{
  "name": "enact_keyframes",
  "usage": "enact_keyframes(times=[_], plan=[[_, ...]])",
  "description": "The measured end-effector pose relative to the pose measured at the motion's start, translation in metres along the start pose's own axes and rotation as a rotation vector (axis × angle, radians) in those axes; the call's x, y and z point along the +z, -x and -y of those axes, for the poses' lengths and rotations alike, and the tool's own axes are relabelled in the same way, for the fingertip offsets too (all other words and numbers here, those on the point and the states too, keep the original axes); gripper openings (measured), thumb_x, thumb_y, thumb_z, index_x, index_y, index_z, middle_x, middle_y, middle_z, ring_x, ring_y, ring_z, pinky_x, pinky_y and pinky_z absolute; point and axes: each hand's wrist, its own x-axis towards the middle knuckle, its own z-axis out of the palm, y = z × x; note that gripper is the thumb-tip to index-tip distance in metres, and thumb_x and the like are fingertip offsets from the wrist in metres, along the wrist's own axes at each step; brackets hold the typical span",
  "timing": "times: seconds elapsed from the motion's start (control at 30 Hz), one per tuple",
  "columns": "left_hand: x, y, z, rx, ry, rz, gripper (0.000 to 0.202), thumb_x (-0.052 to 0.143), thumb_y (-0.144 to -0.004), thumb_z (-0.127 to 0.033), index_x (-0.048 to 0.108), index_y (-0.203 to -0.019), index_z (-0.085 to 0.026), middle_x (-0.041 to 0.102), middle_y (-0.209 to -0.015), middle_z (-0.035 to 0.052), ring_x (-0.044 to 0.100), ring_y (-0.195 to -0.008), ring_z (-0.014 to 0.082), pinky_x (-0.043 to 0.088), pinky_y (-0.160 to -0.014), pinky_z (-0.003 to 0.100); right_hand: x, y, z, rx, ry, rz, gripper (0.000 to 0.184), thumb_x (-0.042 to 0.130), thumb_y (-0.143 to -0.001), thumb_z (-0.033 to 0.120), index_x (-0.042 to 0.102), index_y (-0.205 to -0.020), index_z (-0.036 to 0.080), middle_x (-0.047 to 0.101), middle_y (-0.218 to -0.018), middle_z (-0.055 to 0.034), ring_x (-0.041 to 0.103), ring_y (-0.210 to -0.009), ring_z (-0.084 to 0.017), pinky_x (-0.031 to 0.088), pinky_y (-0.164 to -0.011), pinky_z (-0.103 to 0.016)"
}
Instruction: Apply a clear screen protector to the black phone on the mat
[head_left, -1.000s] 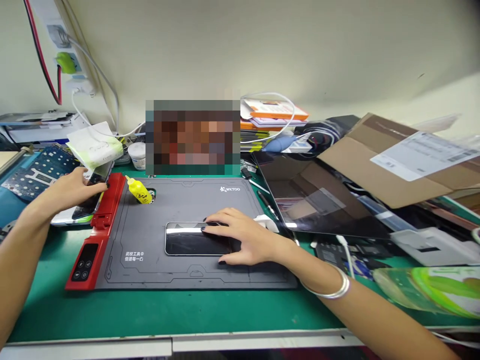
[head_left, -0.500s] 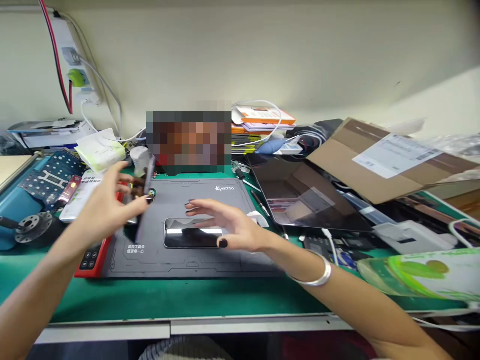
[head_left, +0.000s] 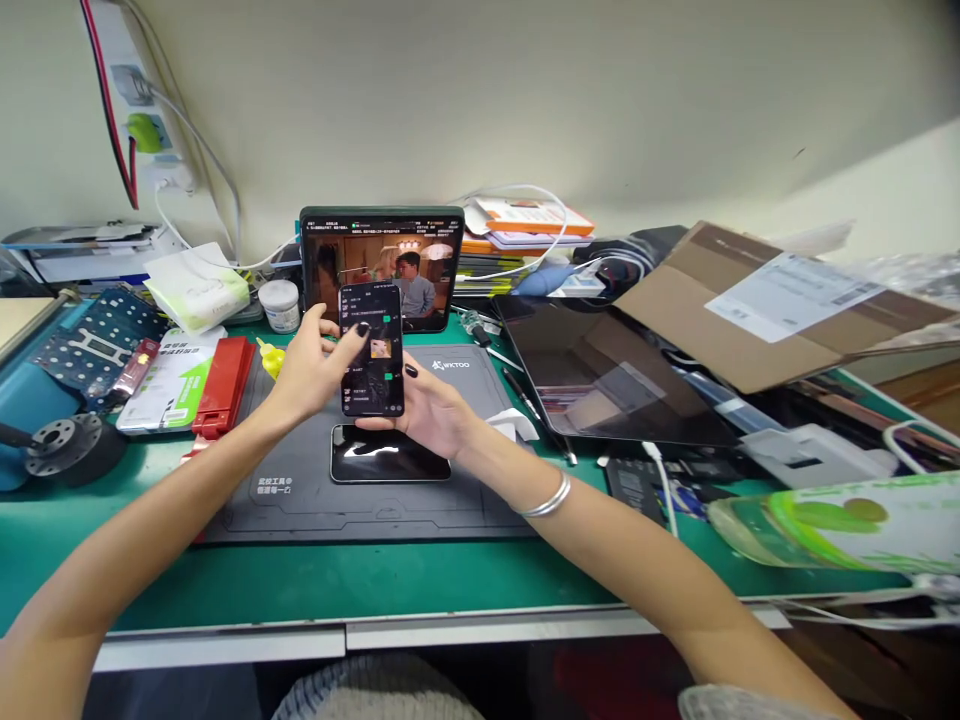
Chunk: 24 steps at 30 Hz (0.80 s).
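Observation:
Both my hands hold a black phone (head_left: 372,350) upright above the grey work mat (head_left: 300,490), its lit screen facing me. My left hand (head_left: 311,365) grips its left edge with the thumb on the screen. My right hand (head_left: 431,405) cups it from below and behind. A second phone (head_left: 390,466) lies flat on the mat just under my hands, its dark screen up. Behind them a tablet (head_left: 381,265) stands against the wall and plays a video.
A red tool bar (head_left: 223,385) and a yellow bottle (head_left: 270,358) edge the mat's left side. A large dark screen panel (head_left: 607,380), a cardboard box (head_left: 757,310) and clutter fill the right. Packets, a blue board and a metal wheel (head_left: 64,447) lie at the left.
My left hand brought the black phone from the left of the red bar to the middle. My right hand lifted off the phone on the mat and joined it.

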Motion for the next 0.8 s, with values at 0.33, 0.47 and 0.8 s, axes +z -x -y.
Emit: enact_keyframes(times=[0.33,0.47,0.8], plan=[[0.007,0.005,0.023,0.111,0.572,0.476,0.053,0.059,-0.084,-0.029,0.04,-0.13,-0.013,0.044,-0.131,0.013,0.049,-0.113,0.0204,0.045,-0.087,0.03,-0.015,0.011,-0.005,-0.077,0.203,-0.147,0.075,0.074,-0.06,0.013,0.036,-0.123,0.025,0.056,-0.091,-0.001,0.059,-0.072,-0.015,0.056,-0.05,-0.025],[0.011,0.011,0.025,0.139,0.553,0.56,0.047,0.058,-0.085,-0.026,0.041,-0.128,-0.015,0.048,-0.126,0.0102,0.049,-0.11,0.0184,0.044,-0.089,0.028,-0.017,0.015,-0.003,-0.094,0.119,-0.059,0.066,0.065,-0.068,0.015,0.035,-0.126,0.025,0.057,-0.093,-0.001,0.061,-0.073,-0.015,0.058,-0.056,-0.03],[0.02,0.021,0.022,0.196,0.434,0.55,0.043,0.056,-0.085,-0.032,0.039,-0.118,-0.01,0.051,-0.115,0.0118,0.051,-0.102,0.0162,0.045,-0.086,0.026,-0.021,0.02,-0.008,-0.101,0.094,-0.009,0.059,0.056,-0.07,0.01,0.036,-0.123,0.025,0.056,-0.101,-0.0018,0.063,-0.078,-0.017,0.06,-0.063,-0.035]])
